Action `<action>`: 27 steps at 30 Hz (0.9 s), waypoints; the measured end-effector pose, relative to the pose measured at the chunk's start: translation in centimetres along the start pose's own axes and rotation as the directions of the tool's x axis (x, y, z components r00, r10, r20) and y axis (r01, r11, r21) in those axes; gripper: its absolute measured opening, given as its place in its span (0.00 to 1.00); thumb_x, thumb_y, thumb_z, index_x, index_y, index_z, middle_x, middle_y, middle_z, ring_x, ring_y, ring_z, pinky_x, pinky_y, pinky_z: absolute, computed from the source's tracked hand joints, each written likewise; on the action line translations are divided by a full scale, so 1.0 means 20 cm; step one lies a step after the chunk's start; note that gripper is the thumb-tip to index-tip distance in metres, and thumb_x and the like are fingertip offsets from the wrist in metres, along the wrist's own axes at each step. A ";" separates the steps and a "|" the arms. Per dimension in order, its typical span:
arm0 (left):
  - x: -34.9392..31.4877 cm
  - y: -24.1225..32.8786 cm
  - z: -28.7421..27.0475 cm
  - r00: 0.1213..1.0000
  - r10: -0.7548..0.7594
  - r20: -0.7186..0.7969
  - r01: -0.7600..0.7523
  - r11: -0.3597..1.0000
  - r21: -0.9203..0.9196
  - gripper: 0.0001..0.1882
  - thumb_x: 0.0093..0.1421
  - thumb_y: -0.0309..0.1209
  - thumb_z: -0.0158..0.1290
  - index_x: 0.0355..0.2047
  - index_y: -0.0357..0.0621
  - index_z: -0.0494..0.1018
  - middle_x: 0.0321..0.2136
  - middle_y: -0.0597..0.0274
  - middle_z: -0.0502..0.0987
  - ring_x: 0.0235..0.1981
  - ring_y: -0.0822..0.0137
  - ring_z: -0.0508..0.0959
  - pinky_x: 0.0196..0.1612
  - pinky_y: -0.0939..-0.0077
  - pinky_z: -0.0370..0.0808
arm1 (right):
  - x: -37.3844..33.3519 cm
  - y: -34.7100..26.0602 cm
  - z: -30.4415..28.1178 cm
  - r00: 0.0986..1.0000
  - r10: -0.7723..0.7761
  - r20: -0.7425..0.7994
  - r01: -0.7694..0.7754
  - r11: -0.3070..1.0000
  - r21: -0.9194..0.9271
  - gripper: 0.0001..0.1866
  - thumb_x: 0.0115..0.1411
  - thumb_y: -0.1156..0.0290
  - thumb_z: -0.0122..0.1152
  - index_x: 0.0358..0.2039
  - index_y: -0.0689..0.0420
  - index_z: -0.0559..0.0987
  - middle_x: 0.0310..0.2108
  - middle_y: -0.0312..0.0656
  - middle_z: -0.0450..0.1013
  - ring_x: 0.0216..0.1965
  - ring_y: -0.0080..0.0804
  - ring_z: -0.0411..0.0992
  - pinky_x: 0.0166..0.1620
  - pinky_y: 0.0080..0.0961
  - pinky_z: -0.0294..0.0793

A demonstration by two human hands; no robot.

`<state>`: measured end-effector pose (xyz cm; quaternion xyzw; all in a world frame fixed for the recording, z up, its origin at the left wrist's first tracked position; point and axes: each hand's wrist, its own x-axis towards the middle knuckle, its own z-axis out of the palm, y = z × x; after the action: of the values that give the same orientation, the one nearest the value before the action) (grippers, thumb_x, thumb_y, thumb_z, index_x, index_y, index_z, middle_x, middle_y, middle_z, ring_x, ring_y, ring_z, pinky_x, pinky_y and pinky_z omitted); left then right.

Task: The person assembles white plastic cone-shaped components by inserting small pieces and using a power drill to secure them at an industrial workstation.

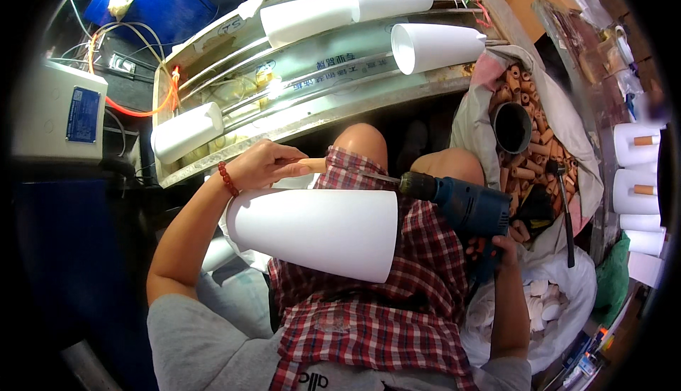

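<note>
My left hand [266, 164] pinches a short tan wooden tube [310, 165] above my left thigh. In my right hand [505, 250] is the grip of a blue power drill [468, 205]. The drill's long thin bit [372, 175] points left toward the tube; whether its tip is inside the tube I cannot tell. A large white tapered cone [316, 231] lies across my lap, just below the left hand, its narrower end by my wrist. The red checked apron [362, 327] shows beneath it.
Ahead, a trough [312, 111] with metal rods carries several white cones [436, 48]. To the right are a sack of brown tubes [525, 171] with a dark cup [511, 126], a hammer [565, 210], and a plastic bag [574, 299] of white pieces. A pale box [53, 114] stands left.
</note>
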<state>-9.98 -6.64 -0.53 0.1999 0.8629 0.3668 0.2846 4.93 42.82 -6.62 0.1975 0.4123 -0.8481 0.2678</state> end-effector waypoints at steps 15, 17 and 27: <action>0.16 0.20 0.01 0.972 0.177 0.157 -0.191 0.978 0.084 0.14 0.57 0.37 0.55 0.38 0.41 0.77 0.27 0.51 0.79 0.26 0.58 0.79 0.30 0.70 0.73 | 0.01 0.01 0.00 1.000 -0.004 -0.021 0.005 1.000 0.021 0.32 0.44 0.71 0.60 0.50 0.72 0.65 0.34 0.61 0.74 0.30 0.49 0.77 0.30 0.36 0.80; 0.20 0.24 0.03 0.955 0.223 0.195 -0.248 0.961 0.118 0.13 0.57 0.37 0.55 0.37 0.41 0.77 0.26 0.51 0.78 0.25 0.57 0.78 0.30 0.70 0.73 | 0.02 -0.01 0.05 1.000 -0.022 -0.007 0.022 1.000 0.021 0.32 0.44 0.71 0.60 0.50 0.71 0.65 0.33 0.60 0.74 0.30 0.49 0.77 0.30 0.37 0.80; 0.20 0.39 0.04 0.982 0.123 0.146 -0.151 0.968 0.201 0.13 0.54 0.37 0.58 0.36 0.41 0.77 0.24 0.51 0.77 0.23 0.55 0.78 0.29 0.69 0.73 | 0.03 -0.03 0.07 0.997 -0.041 -0.069 0.046 0.996 0.076 0.27 0.39 0.78 0.58 0.44 0.69 0.68 0.27 0.54 0.74 0.22 0.44 0.74 0.24 0.37 0.76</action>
<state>-11.41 1.01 3.54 0.3122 0.8602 0.2778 0.2922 4.03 41.81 -5.79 0.2270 0.3920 -0.8621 0.2273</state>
